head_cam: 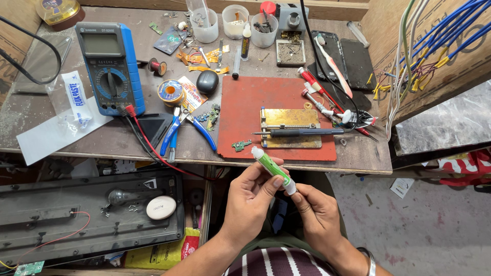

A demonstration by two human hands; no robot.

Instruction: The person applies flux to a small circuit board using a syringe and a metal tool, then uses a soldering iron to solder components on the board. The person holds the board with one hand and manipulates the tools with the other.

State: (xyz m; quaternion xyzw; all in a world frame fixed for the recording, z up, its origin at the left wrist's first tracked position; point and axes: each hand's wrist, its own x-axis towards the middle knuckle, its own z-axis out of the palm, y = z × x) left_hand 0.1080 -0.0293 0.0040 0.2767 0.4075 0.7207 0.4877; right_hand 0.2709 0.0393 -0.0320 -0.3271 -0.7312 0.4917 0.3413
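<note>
**Listener:** What are your hands doing?

**Me:** Both are in front of my body, just below the near edge of the workbench [358,161]. Between them I hold a small green and white syringe tube [271,168], tilted so its white tip points up and left toward the bench. My left hand [250,197] wraps the tube's middle, with my thumb and forefinger pressed against its sides. My right hand [317,212] pinches the lower white end between thumb and fingertips.

**Listener:** What is on the bench above your hands?

**Me:** A red mat [240,110] lies straight ahead. On it sits a brass-coloured holder plate [291,120], and a black soldering iron [307,132] lies across that plate, tip pointing left. A tiny green circuit board [240,145] rests near the mat's front edge, close above the tube's tip.

**Listener:** And to the left?

**Me:** Blue-handled pliers [176,133] lie just beside the mat. Farther left stands a blue multimeter [110,66], with red and black leads trailing off the bench edge. A spool of solder wire [170,92] sits between the meter and a black oval object [207,82].
</note>
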